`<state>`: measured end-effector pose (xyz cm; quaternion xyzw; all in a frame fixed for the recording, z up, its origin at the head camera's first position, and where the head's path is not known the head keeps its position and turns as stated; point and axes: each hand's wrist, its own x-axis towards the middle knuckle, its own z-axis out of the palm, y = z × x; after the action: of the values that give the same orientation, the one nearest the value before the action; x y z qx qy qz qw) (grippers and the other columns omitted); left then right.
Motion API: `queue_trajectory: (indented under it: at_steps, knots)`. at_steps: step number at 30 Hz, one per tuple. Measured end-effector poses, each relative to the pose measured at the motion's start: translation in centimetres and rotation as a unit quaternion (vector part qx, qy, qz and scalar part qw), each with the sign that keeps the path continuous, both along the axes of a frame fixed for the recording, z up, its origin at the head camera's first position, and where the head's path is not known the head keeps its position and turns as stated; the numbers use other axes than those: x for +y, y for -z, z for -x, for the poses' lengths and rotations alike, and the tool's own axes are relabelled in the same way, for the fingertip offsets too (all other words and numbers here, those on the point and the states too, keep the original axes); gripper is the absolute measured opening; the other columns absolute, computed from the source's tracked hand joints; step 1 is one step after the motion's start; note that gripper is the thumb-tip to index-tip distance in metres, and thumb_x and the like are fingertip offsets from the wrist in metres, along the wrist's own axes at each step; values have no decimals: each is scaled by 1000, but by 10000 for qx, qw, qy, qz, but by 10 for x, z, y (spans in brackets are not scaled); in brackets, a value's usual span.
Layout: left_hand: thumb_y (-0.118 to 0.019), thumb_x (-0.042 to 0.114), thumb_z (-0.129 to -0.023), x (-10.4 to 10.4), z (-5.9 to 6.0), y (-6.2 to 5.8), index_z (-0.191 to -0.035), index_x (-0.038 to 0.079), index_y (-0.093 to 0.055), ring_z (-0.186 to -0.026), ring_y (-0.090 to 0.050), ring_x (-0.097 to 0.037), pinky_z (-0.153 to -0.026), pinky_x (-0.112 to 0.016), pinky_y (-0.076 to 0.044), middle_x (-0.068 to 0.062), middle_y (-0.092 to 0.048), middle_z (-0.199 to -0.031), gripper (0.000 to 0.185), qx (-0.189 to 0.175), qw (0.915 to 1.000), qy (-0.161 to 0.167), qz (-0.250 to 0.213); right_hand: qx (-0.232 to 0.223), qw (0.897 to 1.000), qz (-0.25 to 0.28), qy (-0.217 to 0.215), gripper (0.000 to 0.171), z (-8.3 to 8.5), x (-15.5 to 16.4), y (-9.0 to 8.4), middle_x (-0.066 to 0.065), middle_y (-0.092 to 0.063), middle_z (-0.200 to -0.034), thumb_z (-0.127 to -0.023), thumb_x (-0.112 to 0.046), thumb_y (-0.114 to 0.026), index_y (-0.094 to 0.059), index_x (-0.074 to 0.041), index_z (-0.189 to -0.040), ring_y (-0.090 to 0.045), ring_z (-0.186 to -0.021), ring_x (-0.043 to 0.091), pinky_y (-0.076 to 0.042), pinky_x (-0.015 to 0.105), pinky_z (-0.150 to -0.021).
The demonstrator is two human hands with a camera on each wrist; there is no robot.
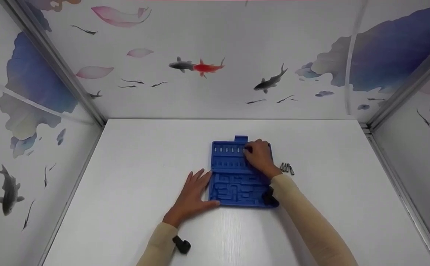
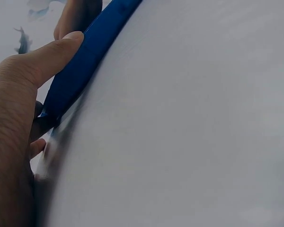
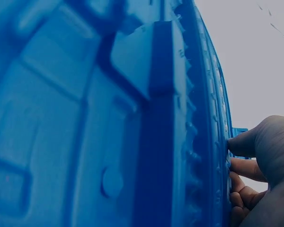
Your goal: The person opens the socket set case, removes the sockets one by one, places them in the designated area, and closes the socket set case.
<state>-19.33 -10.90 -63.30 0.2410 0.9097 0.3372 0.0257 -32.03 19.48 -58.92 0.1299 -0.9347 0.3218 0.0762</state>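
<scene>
Blue bit case [image 1: 233, 189] under your curled right hand [image 1: 260, 157], hold unclear, could skid if your spread, merely touching left hand [image 1: 192, 194] lifts.

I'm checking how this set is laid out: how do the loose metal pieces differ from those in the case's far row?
The loose pieces lie on the white table, right of the blue case; the row pieces sit in its far half.
The loose pieces are bunched at a slant; the row pieces are spaced in a line.
The loose pieces look longer than the row pieces.
Both look grey and metallic.
</scene>
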Motion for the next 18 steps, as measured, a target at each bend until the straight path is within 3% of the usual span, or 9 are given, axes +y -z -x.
queue_trajectory:
  at_steps: [9, 18]
  knots:
    - [-74, 77, -89, -1, 0, 1, -176, 15, -30, -170, -17, -25, -139, -49, 1, -2, -35, -179, 115, -48, 10000, 12, 25, -21, 9988, 473, 126, 23, 0, -3, 2, 28, -77, -111, -97, 2, -75, -78, 12, -117, -70, -108, 48, -55, 64, -101]
    - [-72, 79, -89, -1, 2, 0, -176, 16, -29, -170, -16, -23, -138, -47, 2, 0, -34, -180, 115, -51, 9999, 5, 98, -172, 9916, 1252, 274, 17, 0, 0, 8, 24, -74, -112, -95, 1, -80, -77, 5, -111, -65, -111, 42, -51, 59, -104]
